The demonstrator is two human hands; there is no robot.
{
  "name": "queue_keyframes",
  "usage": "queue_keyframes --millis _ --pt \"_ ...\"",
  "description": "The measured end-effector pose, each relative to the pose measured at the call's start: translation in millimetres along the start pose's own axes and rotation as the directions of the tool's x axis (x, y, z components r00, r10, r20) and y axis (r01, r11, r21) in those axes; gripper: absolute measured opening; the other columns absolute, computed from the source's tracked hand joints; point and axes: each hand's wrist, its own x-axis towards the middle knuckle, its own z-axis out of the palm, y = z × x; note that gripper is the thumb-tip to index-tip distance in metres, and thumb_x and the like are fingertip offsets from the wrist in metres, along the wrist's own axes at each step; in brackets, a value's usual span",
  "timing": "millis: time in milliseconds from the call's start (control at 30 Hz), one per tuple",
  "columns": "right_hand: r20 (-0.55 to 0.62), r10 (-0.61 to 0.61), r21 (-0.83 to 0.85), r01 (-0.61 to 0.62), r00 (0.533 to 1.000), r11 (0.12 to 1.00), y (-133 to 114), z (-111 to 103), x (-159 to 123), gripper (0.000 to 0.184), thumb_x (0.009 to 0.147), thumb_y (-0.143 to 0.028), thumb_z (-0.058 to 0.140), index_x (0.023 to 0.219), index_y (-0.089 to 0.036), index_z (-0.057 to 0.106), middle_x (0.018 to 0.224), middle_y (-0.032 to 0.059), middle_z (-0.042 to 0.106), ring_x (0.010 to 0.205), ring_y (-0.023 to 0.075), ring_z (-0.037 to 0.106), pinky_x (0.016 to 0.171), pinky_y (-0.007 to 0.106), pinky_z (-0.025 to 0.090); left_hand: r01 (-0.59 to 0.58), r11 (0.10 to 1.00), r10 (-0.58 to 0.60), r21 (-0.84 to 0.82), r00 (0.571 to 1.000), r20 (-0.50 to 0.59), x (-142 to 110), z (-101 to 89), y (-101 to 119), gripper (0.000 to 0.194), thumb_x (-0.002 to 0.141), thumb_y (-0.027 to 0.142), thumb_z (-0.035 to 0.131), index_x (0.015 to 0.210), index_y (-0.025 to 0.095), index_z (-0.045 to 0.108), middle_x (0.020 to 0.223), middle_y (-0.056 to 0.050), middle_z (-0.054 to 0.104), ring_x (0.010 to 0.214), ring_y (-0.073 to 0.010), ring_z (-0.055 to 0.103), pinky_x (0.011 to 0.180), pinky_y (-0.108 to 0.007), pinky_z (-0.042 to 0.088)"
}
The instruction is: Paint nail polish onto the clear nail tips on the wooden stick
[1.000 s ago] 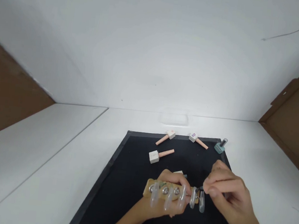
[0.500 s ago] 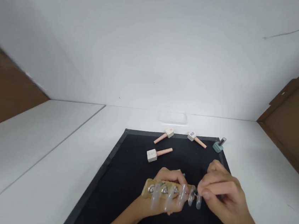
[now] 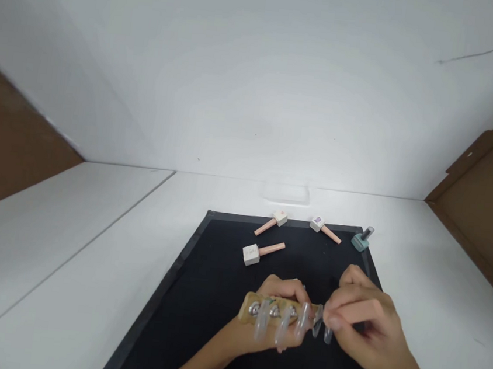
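Note:
My left hand (image 3: 282,286) is wrapped around a tan display bar (image 3: 246,308) with round metal studs. Several clear false nail tips (image 3: 283,324) stick out from the bar in a row, hanging toward me. At the bar's right end, my right hand (image 3: 374,330) is closed in a pinch on what looks like a nail polish brush (image 3: 360,311) with a peach handle. Its bristle end is hidden behind my fingertips, close to the rightmost nail tip (image 3: 328,336). Whether the brush touches that tip I cannot tell.
A black mat (image 3: 199,297) lies under my hands on the white table (image 3: 64,283). Beyond them lie three white polish bottles with peach caps (image 3: 251,254). A teal bottle (image 3: 359,241) stands at the mat's far right corner. Behind the mat is a clear tray (image 3: 286,200).
The tan bar in my left hand has shifted slightly right. My right fingers have moved slightly left and turned a little, with the peach handle showing more.

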Motion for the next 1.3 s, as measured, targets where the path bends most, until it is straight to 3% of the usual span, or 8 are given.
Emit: queue_keyframes --millis 67,200,333,467,600,733,1133,1300 --pt "-0.069 -0.004 -0.016 0.003 0.998 1.000 1 0 0 0.023 0.082 -0.005 0.058 0.075 -0.026 0.059 0.063 -0.0024 0.071 0.050 0.0141 0.052 0.052 0.032 0.044 0.006 1.000 -0.006 0.003 1.000 -0.011 0 -0.4 -2 0.016 0.062 0.017 0.070 0.055 0.017 0.055 0.042 0.005 0.048 0.031 -0.0052 0.042 0.029 -0.013 0.029" --pt "0.049 -0.022 -0.008 0.022 0.999 1.000 2 0 -3 0.024 0.083 -0.008 0.060 0.066 -0.024 0.055 0.057 -0.0035 0.068 0.050 0.0139 0.051 0.051 0.030 0.043 -0.002 1.000 0.002 0.018 1.000 -0.011 0 -1.6 -5 0.018 0.061 0.016 0.072 0.055 0.016 0.055 0.042 0.006 0.048 0.031 -0.0044 0.041 0.031 -0.013 0.030" --pt "-0.136 0.023 0.005 -0.023 0.990 1.000 4 2 -6 0.025 0.080 -0.001 0.059 0.078 -0.027 0.058 0.068 -0.0023 0.071 0.053 0.0143 0.053 0.054 0.031 0.045 0.001 0.999 0.000 -0.041 1.000 0.015 -2 -1.4 -4 0.021 0.061 0.022 0.076 0.056 0.016 0.056 0.046 0.004 0.052 0.031 -0.0050 0.043 0.029 -0.013 0.030" --pt "-0.072 0.016 0.064 -0.011 0.997 0.998 5 5 -9 0.024 0.080 -0.003 0.061 0.073 -0.026 0.058 0.063 -0.0039 0.070 0.050 0.0132 0.051 0.054 0.031 0.044 0.014 0.999 -0.014 -0.036 1.000 0.007 -4 -1.3 -4 0.021 0.061 0.022 0.077 0.056 0.016 0.057 0.046 0.004 0.052 0.031 -0.0041 0.042 0.029 -0.013 0.031" --pt "-0.225 0.102 0.063 -0.090 0.969 0.994 6 7 -12 0.024 0.081 -0.003 0.060 0.079 -0.026 0.058 0.071 -0.0019 0.069 0.058 0.0148 0.058 0.055 0.030 0.046 0.003 0.998 0.000 -0.067 0.999 0.036 -5 -2.1 -6 0.018 0.061 0.021 0.076 0.058 0.016 0.058 0.046 0.004 0.052 0.032 -0.0051 0.045 0.029 -0.012 0.031" --pt "-0.094 0.076 0.116 -0.065 0.993 0.991 5 7 -11 0.020 0.083 -0.007 0.061 0.077 -0.026 0.058 0.066 -0.0029 0.067 0.054 0.0138 0.055 0.054 0.029 0.047 0.012 0.996 -0.011 -0.091 1.000 0.018 -6 -1.5 -7 0.020 0.061 0.020 0.078 0.058 0.016 0.058 0.048 0.004 0.055 0.032 -0.0037 0.043 0.029 -0.012 0.030" --pt "-0.192 0.165 0.119 -0.144 0.967 0.982 4 8 -10 0.018 0.082 -0.015 0.070 0.070 -0.025 0.062 0.066 -0.0021 0.071 0.057 0.0140 0.058 0.053 0.028 0.046 0.063 0.995 -0.063 -0.082 0.998 0.002 -6 -0.8 -6 0.015 0.058 0.014 0.070 0.057 0.016 0.055 0.044 0.006 0.049 0.031 -0.0048 0.043 0.028 -0.012 0.030" --pt "-0.073 0.042 0.177 -0.029 0.996 0.984 2 7 -5 0.014 0.084 -0.017 0.068 0.074 -0.026 0.062 0.062 -0.0031 0.072 0.050 0.0130 0.056 0.052 0.029 0.045 0.094 0.991 -0.093 -0.093 0.996 0.014 -3 -1.8 -7 0.017 0.056 0.009 0.069 0.058 0.016 0.053 0.046 0.007 0.050 0.031 -0.0034 0.042 0.029 -0.012 0.032"
